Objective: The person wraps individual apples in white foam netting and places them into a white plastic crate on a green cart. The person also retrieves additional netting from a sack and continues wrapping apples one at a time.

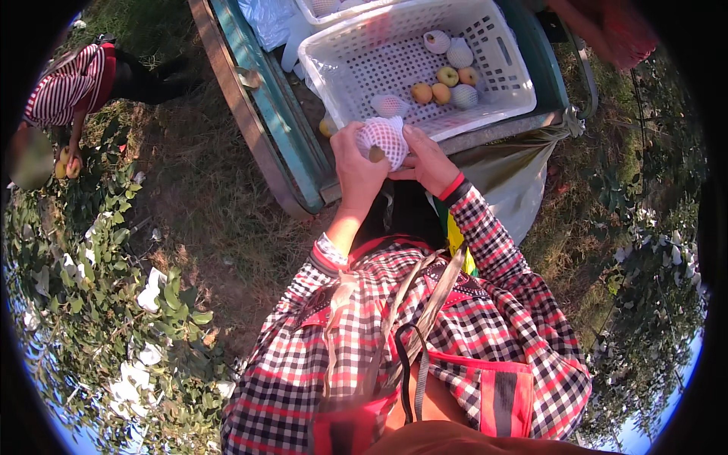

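Observation:
Between my hands, just in front of the crate's near wall, is an apple in a white foam net (384, 139), pinkish through the mesh. My left hand (359, 168) is closed around its left side. The fingers and thumb of my right hand (434, 162) grip the net's right edge. Just beyond stands a white plastic crate (509, 68) with perforated walls. Inside lie several bare yellow-orange apples (440, 93) and several netted fruits (459, 53); one netted fruit (390, 105) rests by the near wall.
The crate stands on a green cart bed (262, 91) with a rusty rail (246, 114). A second white crate (334, 11) and clear plastic (267, 21) lie behind. Leafy branches (98, 303) flank me. One person (72, 87) at left holds fruit; another's arm (584, 26) shows upper right.

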Action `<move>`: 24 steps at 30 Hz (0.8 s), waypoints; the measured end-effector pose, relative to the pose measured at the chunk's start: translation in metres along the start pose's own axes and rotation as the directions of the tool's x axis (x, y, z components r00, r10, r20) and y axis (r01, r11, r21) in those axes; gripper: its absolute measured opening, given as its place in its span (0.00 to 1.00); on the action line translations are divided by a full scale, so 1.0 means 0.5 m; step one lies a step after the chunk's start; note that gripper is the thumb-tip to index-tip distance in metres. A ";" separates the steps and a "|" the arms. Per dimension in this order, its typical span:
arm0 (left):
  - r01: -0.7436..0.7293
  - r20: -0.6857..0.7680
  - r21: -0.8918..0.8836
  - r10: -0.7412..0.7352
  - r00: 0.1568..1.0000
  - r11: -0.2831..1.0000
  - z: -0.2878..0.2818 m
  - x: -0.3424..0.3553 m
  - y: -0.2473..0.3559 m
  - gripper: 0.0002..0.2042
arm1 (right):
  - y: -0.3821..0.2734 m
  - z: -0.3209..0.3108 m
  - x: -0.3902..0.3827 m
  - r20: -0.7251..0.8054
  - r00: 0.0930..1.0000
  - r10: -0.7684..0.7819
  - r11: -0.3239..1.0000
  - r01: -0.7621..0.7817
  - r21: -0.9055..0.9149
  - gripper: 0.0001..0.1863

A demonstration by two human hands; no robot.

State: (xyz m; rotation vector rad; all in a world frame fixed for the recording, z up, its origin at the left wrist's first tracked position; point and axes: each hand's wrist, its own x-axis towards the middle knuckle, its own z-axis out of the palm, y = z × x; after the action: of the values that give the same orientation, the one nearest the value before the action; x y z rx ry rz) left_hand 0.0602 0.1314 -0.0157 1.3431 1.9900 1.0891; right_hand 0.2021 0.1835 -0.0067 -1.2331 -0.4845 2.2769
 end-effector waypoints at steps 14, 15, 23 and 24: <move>0.592 0.073 -0.671 -0.755 0.651 0.446 0.054 0.096 -0.238 0.28 | -0.038 -0.135 0.485 -0.163 0.982 0.091 0.400 -0.186 -0.897 0.40; 0.621 0.152 -0.699 -0.775 0.613 0.355 0.057 0.099 -0.260 0.23 | -0.004 -0.126 0.503 -0.146 0.971 0.191 0.381 -0.210 -0.900 0.41; 0.513 -0.090 -0.721 -0.796 0.599 0.467 0.064 0.059 -0.352 0.05 | 0.171 -0.153 0.537 -0.169 0.957 0.237 -0.190 -0.125 -0.974 0.46; 0.546 -0.146 -0.640 -0.784 0.604 0.540 0.068 0.056 -0.356 0.04 | 0.179 -0.163 0.536 -0.174 0.954 0.243 -0.203 -0.125 -0.971 0.46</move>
State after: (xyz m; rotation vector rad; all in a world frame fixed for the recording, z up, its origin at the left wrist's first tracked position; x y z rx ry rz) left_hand -0.0174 0.1341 -0.1819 -0.0529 1.9606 1.4281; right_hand 0.1236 0.2726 -0.2757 -1.8757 -2.7649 1.7788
